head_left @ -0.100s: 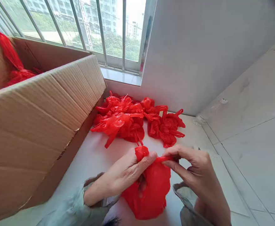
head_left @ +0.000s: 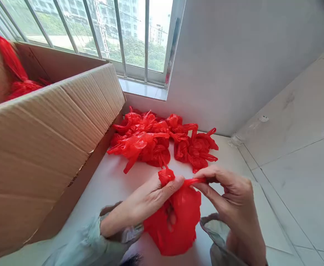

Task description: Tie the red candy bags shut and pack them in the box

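A red plastic bag (head_left: 180, 225) hangs bunched between my two hands over the white surface. My left hand (head_left: 150, 203) is closed round its gathered neck, with a tuft of red film standing up behind the thumb and some fingers showing through a gap below. At the right, my right hand (head_left: 225, 195) pinches a twisted strand of the same bag between thumb and fingers, drawn out sideways from the left thumb. What the bag holds is hidden. Beyond my hands lies a heap of knotted red plastic bags (head_left: 147, 136), with another part of it (head_left: 196, 149) to the right.
A large open cardboard box (head_left: 53, 136) stands at the left, with red plastic bags (head_left: 23, 87) inside it. Behind are a barred window (head_left: 134, 37) and a grey wall (head_left: 220, 62). White tiles (head_left: 303, 177) rise on the right.
My right hand has shifted slightly right and up, and the strand it pinches is stretched a little longer. The left hand has barely moved.
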Motion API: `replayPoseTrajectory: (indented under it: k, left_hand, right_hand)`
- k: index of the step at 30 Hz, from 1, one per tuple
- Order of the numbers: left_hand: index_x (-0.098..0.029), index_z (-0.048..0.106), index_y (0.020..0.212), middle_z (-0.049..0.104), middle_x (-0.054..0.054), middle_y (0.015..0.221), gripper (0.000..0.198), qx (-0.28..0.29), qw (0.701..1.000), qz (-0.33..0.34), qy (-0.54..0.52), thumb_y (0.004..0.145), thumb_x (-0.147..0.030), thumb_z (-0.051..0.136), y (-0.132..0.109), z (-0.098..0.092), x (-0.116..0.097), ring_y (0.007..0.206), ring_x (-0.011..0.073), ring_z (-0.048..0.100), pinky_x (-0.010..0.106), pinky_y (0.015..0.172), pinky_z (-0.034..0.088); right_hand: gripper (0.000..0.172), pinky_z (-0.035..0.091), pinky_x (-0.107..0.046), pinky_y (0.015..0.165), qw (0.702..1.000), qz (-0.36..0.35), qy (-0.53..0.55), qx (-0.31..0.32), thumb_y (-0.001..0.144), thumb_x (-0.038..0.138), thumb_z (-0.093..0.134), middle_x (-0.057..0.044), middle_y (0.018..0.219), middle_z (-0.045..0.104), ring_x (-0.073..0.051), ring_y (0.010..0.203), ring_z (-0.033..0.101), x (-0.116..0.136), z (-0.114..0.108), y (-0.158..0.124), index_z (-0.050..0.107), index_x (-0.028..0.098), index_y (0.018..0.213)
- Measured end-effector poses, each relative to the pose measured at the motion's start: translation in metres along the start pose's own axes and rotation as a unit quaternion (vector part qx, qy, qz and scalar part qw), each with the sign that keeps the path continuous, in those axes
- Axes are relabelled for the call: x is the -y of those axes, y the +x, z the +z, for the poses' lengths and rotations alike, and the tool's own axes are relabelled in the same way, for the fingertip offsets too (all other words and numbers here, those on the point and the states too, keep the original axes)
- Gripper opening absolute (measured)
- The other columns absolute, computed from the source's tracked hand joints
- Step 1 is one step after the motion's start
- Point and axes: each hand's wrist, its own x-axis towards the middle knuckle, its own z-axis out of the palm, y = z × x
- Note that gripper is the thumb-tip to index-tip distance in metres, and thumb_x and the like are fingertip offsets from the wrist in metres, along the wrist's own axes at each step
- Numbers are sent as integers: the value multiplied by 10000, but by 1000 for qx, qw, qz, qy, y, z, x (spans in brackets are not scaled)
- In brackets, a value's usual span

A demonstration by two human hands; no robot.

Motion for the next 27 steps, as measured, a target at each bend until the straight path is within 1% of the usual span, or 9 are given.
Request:
replayPoseTrajectory:
  k: [4,10,14,16,18,20,23,25,27]
  left_hand:
    - [-201,617,1104,649,-19,709,294,48,996,-3,-78,995,-456,522,8,-6,5,551,89,570,179,570,457]
    - [-148,621,1020,632,47,959,182,91,994,30,-59,886,-257,676,5,-14,-9,862,135,581,215,758,456]
    - [-164,545,960,575,-15,805,150,150,977,115,97,842,-113,621,-2,-14,-14,670,91,518,184,598,416]
    - [-181,501,896,519,-61,696,176,138,943,186,238,835,-32,570,-5,-10,-13,575,72,459,176,545,378]
    - [-184,474,839,492,-69,646,181,69,875,259,403,885,-12,502,-5,-6,-13,529,76,412,192,511,345]
    - [-173,495,832,543,-40,668,198,-23,773,337,537,969,-56,414,-4,-3,-12,532,102,438,230,510,359]
    - [-145,568,898,686,39,843,243,-122,645,431,619,1028,-116,365,1,-2,-12,683,154,619,271,620,477]
    - [-153,592,943,719,50,922,235,-151,635,461,602,1032,-130,376,4,-4,-11,780,161,680,265,695,526]
    - [-186,591,963,716,15,869,211,-170,668,462,558,1027,-143,395,3,-5,-11,729,131,681,227,678,534]
  right_hand:
    - [220,519,-210,741,995,-81,23,-49,862,2,630,13,860,674,-107,796,634,18,9,-4,669,210,923]
    - [116,532,-271,854,973,-167,14,156,878,48,645,-17,833,710,-155,833,555,38,3,-7,688,151,909]
    - [214,489,-294,964,988,-97,100,68,878,221,721,-8,1025,716,-167,976,602,20,-3,-5,657,224,1082]
    - [504,465,-315,1025,987,-7,139,82,836,427,759,-18,1214,664,-189,1117,596,6,1,-2,575,291,1285]
    - [738,508,-296,956,962,75,191,179,783,584,738,-16,1220,659,-183,1071,631,-6,8,4,466,335,1422]
    - [686,532,-242,797,934,114,230,249,850,587,669,14,1047,695,-139,876,658,-12,14,9,447,333,1447]
    - [457,482,-211,754,933,131,233,242,982,472,546,29,947,678,-114,838,621,-12,17,14,503,310,1407]
    - [376,463,-219,787,932,119,244,240,1017,437,487,23,970,663,-118,877,599,-10,18,14,548,314,1368]
    - [360,464,-225,754,919,117,273,259,1029,453,442,14,976,648,-119,834,575,-10,20,13,589,318,1328]
